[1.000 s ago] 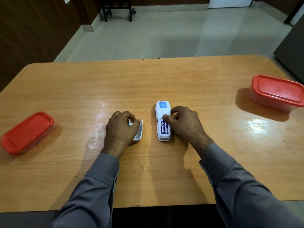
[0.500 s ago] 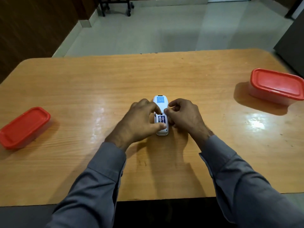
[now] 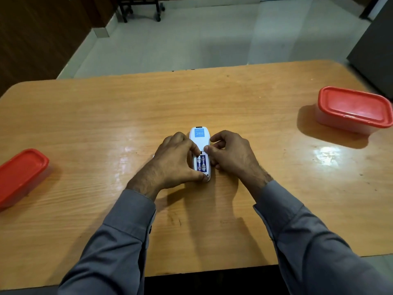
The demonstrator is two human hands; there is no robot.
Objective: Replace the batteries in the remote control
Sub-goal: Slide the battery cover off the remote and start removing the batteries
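Note:
A white remote control point(image 3: 200, 139) lies face down at the middle of the wooden table point(image 3: 212, 99), its battery bay uncovered. Two blue-and-white batteries point(image 3: 202, 163) sit side by side in the bay. My left hand point(image 3: 174, 160) curls over the remote's left side, index fingertip at the far end of the left battery, thumb on the remote's near end. My right hand point(image 3: 231, 156) grips the remote's right edge, thumb at the top rim of the bay. The white battery cover point(image 3: 153, 155) is almost wholly hidden behind my left hand.
A box with a red lid point(image 3: 20, 175) stands at the table's left edge, and a second red-lidded box point(image 3: 354, 108) at the far right. A wheeled stand point(image 3: 140, 7) is on the tiled floor beyond the table.
My left hand has let go of the battery cover and moved right onto the remote, with its index finger at the batteries. My right hand has stayed on the remote.

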